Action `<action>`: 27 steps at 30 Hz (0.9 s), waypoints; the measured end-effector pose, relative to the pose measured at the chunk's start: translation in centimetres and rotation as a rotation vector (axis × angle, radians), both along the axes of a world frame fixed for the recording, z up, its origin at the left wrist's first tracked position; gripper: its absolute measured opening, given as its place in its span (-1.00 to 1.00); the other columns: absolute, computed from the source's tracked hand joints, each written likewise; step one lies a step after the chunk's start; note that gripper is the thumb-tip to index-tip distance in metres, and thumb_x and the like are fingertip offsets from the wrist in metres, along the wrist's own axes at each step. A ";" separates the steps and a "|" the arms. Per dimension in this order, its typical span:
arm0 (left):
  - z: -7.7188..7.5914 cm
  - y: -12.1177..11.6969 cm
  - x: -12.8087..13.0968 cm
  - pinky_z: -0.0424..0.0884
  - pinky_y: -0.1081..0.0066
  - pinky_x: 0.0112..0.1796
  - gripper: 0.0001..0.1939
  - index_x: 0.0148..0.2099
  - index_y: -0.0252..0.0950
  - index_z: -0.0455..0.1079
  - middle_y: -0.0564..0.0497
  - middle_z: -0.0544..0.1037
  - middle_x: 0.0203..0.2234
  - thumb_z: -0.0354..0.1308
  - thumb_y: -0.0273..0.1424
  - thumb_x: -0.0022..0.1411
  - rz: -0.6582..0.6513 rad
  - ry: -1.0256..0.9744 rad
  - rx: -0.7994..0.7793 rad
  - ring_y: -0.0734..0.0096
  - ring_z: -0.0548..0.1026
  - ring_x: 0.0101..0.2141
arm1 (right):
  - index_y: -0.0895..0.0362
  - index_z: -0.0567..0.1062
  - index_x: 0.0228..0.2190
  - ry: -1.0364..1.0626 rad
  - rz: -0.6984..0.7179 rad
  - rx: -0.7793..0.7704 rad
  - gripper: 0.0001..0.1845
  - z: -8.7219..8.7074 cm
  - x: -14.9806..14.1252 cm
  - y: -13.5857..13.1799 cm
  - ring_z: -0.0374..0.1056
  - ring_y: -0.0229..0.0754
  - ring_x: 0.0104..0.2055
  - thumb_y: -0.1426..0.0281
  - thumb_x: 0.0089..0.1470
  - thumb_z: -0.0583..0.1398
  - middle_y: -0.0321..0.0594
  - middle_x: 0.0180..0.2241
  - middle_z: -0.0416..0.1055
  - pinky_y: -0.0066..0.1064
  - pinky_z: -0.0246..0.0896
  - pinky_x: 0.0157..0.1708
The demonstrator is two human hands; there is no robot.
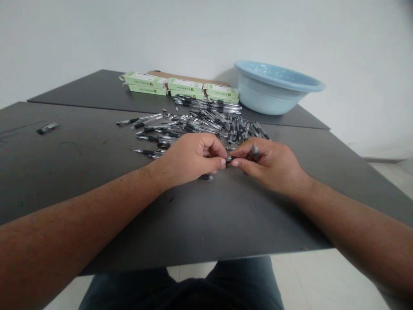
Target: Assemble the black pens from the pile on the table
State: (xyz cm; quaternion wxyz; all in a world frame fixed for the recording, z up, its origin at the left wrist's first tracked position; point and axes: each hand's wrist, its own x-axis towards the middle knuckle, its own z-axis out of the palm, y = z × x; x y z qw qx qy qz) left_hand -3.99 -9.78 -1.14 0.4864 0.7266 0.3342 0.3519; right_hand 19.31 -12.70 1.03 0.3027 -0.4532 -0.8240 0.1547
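Observation:
Over the middle of the dark table, my left hand (193, 157) and my right hand (275, 165) meet, each closed in a pinch. Between their fingertips shows a short dark and clear piece of a pen (229, 159); most of it is hidden by the fingers. A second item, a grey rounded tip (255, 151), sticks up between the fingers of my right hand; its kind is unclear. Just beyond both hands lies a loose heap of black-gripped clear pens (206, 122). Another pen's end (205, 177) pokes out below my left hand.
Light green boxes (146, 84) are stacked in pairs at the back, before a brown cardboard piece (193, 81). A light blue basin (274, 92) stands at the back right. One small clear-and-black pen part (47, 128) lies far left. The table's front edge (206, 260) is near my lap.

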 end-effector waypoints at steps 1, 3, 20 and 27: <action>0.0 0.0 0.0 0.53 0.45 -0.45 -0.92 -0.25 -0.27 0.51 0.03 0.64 -0.46 0.33 -0.40 0.20 0.002 0.001 -0.001 0.42 0.61 -0.48 | 0.06 0.65 -0.24 -0.002 0.006 0.001 -0.88 0.0 0.0 0.0 0.49 -0.18 -0.33 0.30 0.19 0.35 -0.27 -0.34 0.64 -0.35 0.31 -0.28; -0.1 0.1 -0.1 0.55 0.44 -0.44 -0.92 -0.24 -0.27 0.51 0.01 0.65 -0.44 0.32 -0.40 0.21 0.005 0.011 0.003 0.40 0.63 -0.46 | 0.05 0.67 -0.21 -0.002 0.019 -0.004 -0.87 0.1 0.0 0.0 0.51 -0.18 -0.32 0.32 0.20 0.34 -0.27 -0.32 0.65 -0.35 0.33 -0.26; 0.4 -0.1 0.0 0.56 0.47 -0.42 -0.88 -0.23 -0.28 0.45 0.03 0.61 -0.44 0.34 -0.47 0.18 -0.046 -0.071 -0.048 0.46 0.59 -0.46 | 0.09 0.63 -0.23 -0.025 0.067 0.010 -0.91 0.2 0.2 0.1 0.47 -0.19 -0.33 0.37 0.22 0.31 -0.26 -0.33 0.60 -0.37 0.27 -0.31; 0.4 -0.1 0.1 0.55 0.48 -0.43 -0.87 -0.25 -0.29 0.42 0.04 0.59 -0.44 0.33 -0.47 0.18 -0.060 -0.079 -0.032 0.47 0.57 -0.45 | 0.07 0.63 -0.19 -0.005 0.122 0.039 -0.89 0.0 0.2 0.2 0.50 -0.21 -0.28 0.40 0.24 0.30 -0.28 -0.29 0.61 -0.41 0.29 -0.27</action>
